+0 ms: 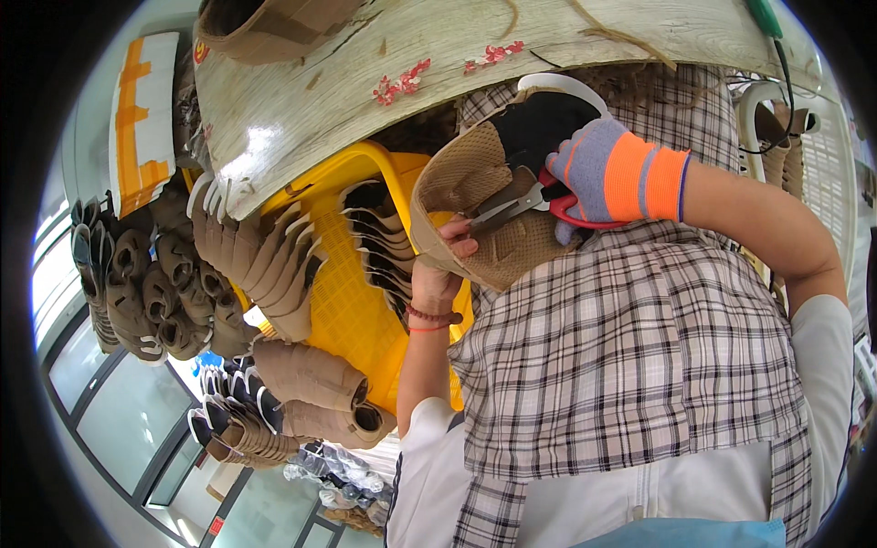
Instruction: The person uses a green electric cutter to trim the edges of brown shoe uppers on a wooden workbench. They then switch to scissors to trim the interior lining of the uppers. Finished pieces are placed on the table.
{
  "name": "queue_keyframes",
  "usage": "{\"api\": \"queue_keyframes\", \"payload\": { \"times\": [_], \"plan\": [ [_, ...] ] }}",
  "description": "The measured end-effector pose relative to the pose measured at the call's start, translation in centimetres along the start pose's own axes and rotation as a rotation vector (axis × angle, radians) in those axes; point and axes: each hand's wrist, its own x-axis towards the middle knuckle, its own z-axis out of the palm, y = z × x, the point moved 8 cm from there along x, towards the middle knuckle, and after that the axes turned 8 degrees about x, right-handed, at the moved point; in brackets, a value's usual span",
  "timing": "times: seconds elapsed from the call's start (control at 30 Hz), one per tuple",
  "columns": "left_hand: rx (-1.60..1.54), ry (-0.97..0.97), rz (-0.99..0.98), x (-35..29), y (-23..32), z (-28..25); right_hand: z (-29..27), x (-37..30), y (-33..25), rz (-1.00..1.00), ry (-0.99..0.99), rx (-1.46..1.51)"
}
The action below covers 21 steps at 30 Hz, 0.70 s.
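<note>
A tan shoe upper (468, 163) with a black lining and a white curved edge lies tilted over my lap, its inside facing up. My left hand (446, 251), bare with a beaded bracelet at the wrist, pinches its near left rim. In my right hand (607, 173), which wears a grey and orange knit glove, is a pair of scissors (521, 203) with red handles. Its blades lie inside the upper, pointing toward my left fingertips. Whether the blades touch the fabric, I cannot tell.
A worktable (329, 100) with thread scraps spans the far side, a tan upper (265, 27) on it. Left of my lap stands a yellow basket (352, 301) with stacked uppers. More brown uppers (160, 292) are piled further left. A plaid apron (621, 347) covers my lap.
</note>
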Motion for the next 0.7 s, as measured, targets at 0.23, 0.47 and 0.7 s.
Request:
{"api": "queue_keyframes", "payload": {
  "times": [0.23,0.47,0.7],
  "plan": [
    [0.031,-0.006,0.007,0.1,0.0,0.0,0.0,-0.3,-0.4,0.037,-0.042,0.003],
    [0.156,-0.069,0.175,0.4,1.2,-1.0,-1.1,-1.5,0.9,0.164,-0.286,0.098],
    [0.071,-0.078,0.41,1.7,4.9,1.9,3.5,0.7,4.4,0.003,-0.632,0.459]
  ]
}}
